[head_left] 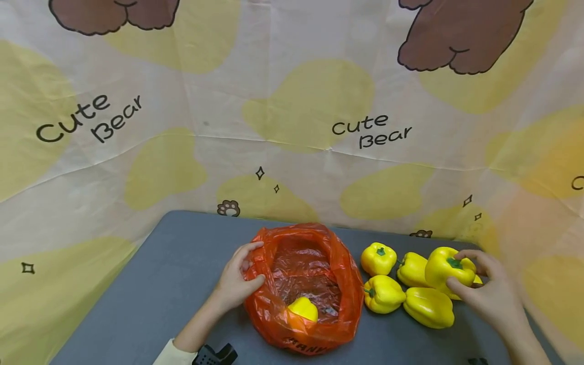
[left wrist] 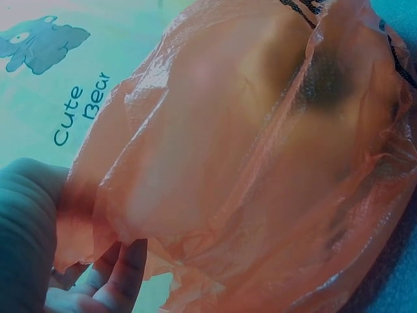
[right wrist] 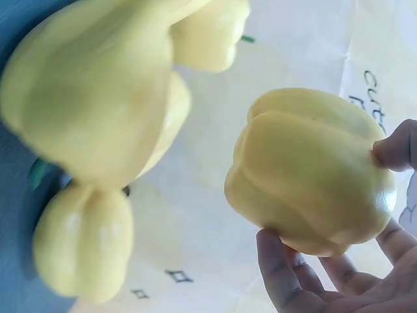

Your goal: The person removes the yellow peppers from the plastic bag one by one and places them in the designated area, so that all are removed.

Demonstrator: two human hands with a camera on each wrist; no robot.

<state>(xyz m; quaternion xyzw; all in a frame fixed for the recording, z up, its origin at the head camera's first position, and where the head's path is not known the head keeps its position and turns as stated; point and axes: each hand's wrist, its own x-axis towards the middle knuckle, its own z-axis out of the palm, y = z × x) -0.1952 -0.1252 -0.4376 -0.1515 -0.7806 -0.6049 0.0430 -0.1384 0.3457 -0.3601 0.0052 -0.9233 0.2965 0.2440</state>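
An orange-red plastic bag [head_left: 351,304] stands on the table with its mouth wide, and one yellow bell pepper [head_left: 303,308] shows inside. My left hand [head_left: 239,279] pinches the bag's left rim between thumb and fingers; the left wrist view shows the thin film [left wrist: 176,150] in that grip. At the right, my right hand [head_left: 495,291] holds another yellow bell pepper [head_left: 444,267] above the others, its green stem showing. In the right wrist view the held pepper [right wrist: 313,173] sits between thumb and fingertips, off the table.
Several yellow bell peppers [head_left: 429,306] lie grouped between the bag and my right hand. They rest on a grey table [head_left: 191,263]. Behind it hangs a patterned cloth [head_left: 301,111] with bear prints. A black device [head_left: 214,355] is on my left wrist.
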